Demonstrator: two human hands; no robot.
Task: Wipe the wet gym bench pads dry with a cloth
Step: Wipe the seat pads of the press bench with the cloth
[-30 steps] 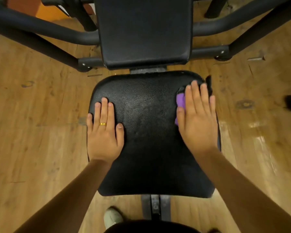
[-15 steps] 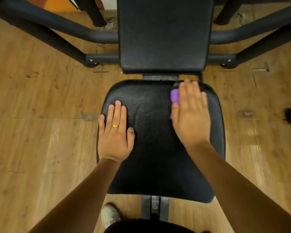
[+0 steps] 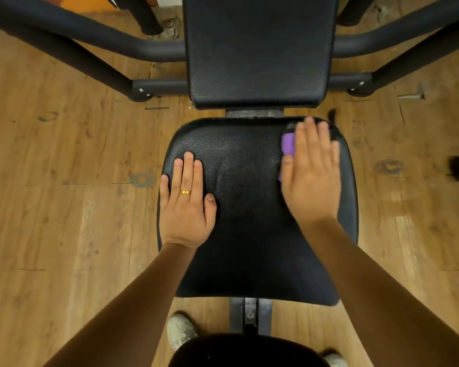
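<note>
Worn wooden floor (image 3: 64, 221) spreads under a black tubular bench frame (image 3: 90, 41), which carries an upright back pad (image 3: 257, 49) at the top of the view and, just below it, a wide seat pad (image 3: 249, 234). Both pads are grained black vinyl; the seat looks firm and fixed, so it should take pressure without shifting, though a wet film would likely make it slick. On its left edge the left hand (image 3: 186, 205) lies flat with its fingers straight, bracing and holding nothing. At the far right corner the right hand (image 3: 310, 178), blurred, lies flat with straight fingers pressing down a purple cloth (image 3: 288, 143), of which only a strip shows past the forefinger. That cloth seems thin, soft and light, so it is probably best driven under a spread palm, not pinched by an edge, or it may bunch or slide out.
</note>
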